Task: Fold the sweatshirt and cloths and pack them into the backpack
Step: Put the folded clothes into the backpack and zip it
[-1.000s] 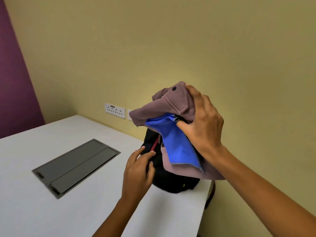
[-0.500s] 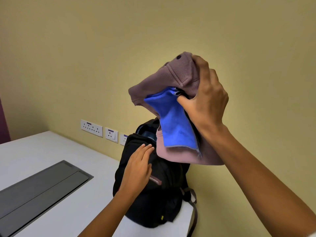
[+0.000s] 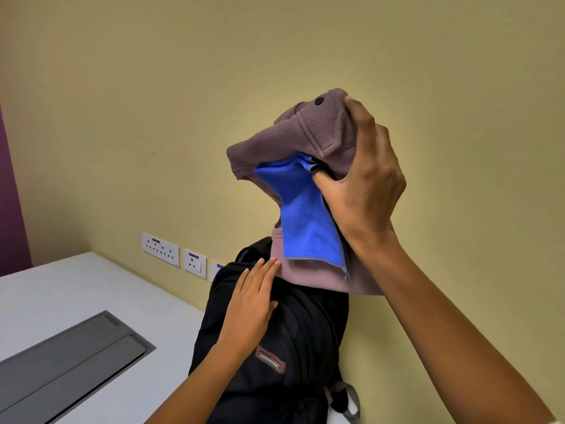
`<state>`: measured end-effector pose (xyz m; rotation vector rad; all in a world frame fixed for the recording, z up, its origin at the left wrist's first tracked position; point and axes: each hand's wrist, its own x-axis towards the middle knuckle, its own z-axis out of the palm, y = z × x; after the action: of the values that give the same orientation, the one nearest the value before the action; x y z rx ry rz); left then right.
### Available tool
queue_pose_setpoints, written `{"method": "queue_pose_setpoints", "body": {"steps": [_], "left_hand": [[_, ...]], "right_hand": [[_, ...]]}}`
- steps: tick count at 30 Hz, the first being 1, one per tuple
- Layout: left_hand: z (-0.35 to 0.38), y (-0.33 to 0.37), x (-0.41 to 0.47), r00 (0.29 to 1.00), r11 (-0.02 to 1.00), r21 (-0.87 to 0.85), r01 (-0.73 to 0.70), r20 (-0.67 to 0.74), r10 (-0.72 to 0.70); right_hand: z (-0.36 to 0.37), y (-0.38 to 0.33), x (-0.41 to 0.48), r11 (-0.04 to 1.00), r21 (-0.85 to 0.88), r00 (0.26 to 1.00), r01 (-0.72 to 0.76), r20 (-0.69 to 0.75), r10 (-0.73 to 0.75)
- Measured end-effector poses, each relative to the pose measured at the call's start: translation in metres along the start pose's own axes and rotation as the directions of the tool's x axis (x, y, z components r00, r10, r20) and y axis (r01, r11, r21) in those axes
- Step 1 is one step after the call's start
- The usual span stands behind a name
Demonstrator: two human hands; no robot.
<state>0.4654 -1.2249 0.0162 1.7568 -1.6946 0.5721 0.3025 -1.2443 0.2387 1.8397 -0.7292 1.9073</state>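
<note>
A black backpack (image 3: pixel 293 338) stands upright on the white table (image 3: pixel 55 292), leaning by the wall. My right hand (image 3: pixel 363 182) grips a folded bundle above the backpack's top: a mauve sweatshirt (image 3: pixel 318 133) wrapped around a blue cloth (image 3: pixel 302 215), with a thin grey edge of another cloth showing beside the blue one. The bundle's lower edge hangs just over the backpack's top. My left hand (image 3: pixel 249 307) lies flat on the backpack's front with straight fingers, its fingertips touching the sweatshirt's lower hem. The backpack's opening is hidden behind the bundle.
A grey flap panel (image 3: pixel 70 359) is set into the table at lower left. Wall sockets (image 3: pixel 160 249) line the yellow wall behind the backpack. The table's right edge runs just past the backpack, where a grey strap (image 3: pixel 348 396) hangs.
My right hand has raised the bundle higher above the backpack. My left hand has slid up the backpack's front and flattened. The camera has tilted and come closer.
</note>
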Motion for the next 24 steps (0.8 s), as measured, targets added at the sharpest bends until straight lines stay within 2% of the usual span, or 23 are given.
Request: {"method": "queue_pose_setpoints", "body": {"steps": [4,9,13,16,24], "left_hand": [[0.008,-0.009,0.009,1.0,0.999,0.021,-0.027,-0.009,0.027],[0.013,-0.015,0.01,0.998,0.996,0.061,-0.062,-0.004,0.062],[0.009,-0.025,0.005,0.975,0.98,0.008,-0.196,-0.101,0.196],[0.0,-0.032,-0.009,0.953,0.968,-0.024,-0.25,-0.182,0.242],[-0.019,-0.049,-0.038,0.935,0.957,-0.004,-0.29,-0.213,0.283]], "right_hand": [[0.014,0.009,0.004,1.0,0.026,1.0,0.001,-0.022,-0.001],[0.03,0.007,0.0,0.998,0.042,0.999,0.044,0.024,-0.045],[0.044,0.002,-0.01,0.997,0.042,0.997,0.06,0.048,-0.062],[0.05,-0.005,-0.018,0.996,0.061,0.996,0.069,0.059,-0.072],[0.051,-0.035,-0.042,0.98,0.187,0.987,0.074,0.124,-0.099]]}}
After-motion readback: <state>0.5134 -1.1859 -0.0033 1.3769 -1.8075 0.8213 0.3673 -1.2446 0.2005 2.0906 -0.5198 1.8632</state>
